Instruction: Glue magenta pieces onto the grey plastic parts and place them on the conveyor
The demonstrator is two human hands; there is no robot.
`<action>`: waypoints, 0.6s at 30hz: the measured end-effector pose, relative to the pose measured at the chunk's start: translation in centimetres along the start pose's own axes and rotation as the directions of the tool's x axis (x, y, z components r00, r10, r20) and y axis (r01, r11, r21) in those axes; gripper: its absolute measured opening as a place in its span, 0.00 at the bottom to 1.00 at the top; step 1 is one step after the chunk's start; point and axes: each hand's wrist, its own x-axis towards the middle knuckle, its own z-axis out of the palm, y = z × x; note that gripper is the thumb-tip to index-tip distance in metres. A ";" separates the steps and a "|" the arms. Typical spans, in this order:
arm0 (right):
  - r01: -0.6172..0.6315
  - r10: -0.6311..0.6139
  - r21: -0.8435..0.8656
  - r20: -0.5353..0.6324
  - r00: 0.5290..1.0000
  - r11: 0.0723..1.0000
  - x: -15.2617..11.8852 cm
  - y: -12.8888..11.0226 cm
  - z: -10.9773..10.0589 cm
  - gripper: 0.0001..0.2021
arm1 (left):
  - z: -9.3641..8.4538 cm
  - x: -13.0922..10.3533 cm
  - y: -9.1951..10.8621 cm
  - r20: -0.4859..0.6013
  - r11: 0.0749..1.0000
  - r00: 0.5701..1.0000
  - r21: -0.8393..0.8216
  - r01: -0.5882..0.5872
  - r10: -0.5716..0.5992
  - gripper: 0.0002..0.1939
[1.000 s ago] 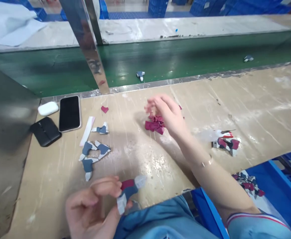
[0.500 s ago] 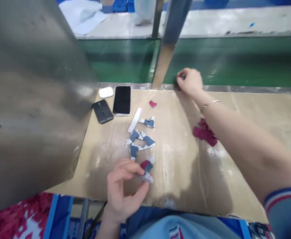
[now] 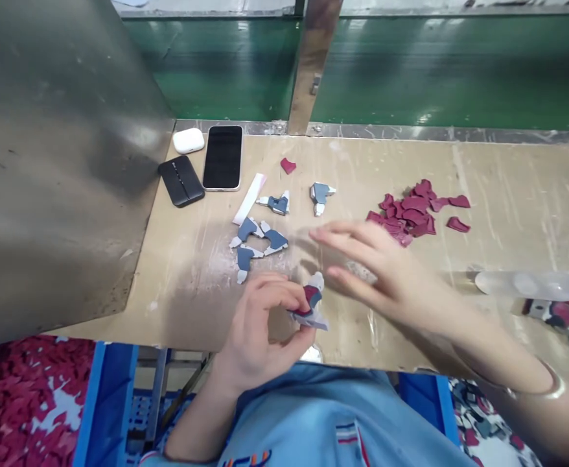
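Note:
My left hand [image 3: 269,324] pinches a small plastic part [image 3: 312,299] between thumb and fingers, just above the near table edge. The part shows maroon, blue-grey and pale grey; the fingers hide some of it. My right hand [image 3: 376,266], slightly blurred, hovers just right of it with fingers apart and nothing visible in them. Beyond the hands lie several blue-grey and white angled parts: a cluster [image 3: 275,240], one part [image 3: 278,204] beside a white strip [image 3: 249,200], and another part [image 3: 320,196] further right. A pile of maroon pieces [image 3: 413,211] lies behind my right hand.
A phone [image 3: 223,159], a black flat case [image 3: 181,181] and a white case [image 3: 188,140] lie at the back left by a metal panel [image 3: 61,162]. A post [image 3: 308,78] stands at the back edge before a green belt [image 3: 435,71]. Blue bins [image 3: 104,402] sit below.
My right hand has come back from the far table edge to beside my left hand. Another blue-grey and white part now lies on the table. The view has tilted downward.

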 end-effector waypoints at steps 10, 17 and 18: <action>0.160 -0.069 0.218 -0.376 0.924 0.963 -7.3 -2.6 1.0 0.22 | 2.9 0.6 1.8 0.094 0.986 0.989 -0.130 -0.101 0.114 0.25; 0.079 0.010 0.175 -0.457 0.890 0.981 -9.7 -3.0 0.9 0.27 | 4.7 0.8 2.3 0.266 0.972 0.962 -0.237 0.009 0.056 0.19; 0.061 0.021 0.161 -0.464 0.886 0.985 -10.1 -2.9 0.9 0.27 | 4.9 1.0 2.3 0.286 0.970 0.956 -0.244 0.009 0.063 0.20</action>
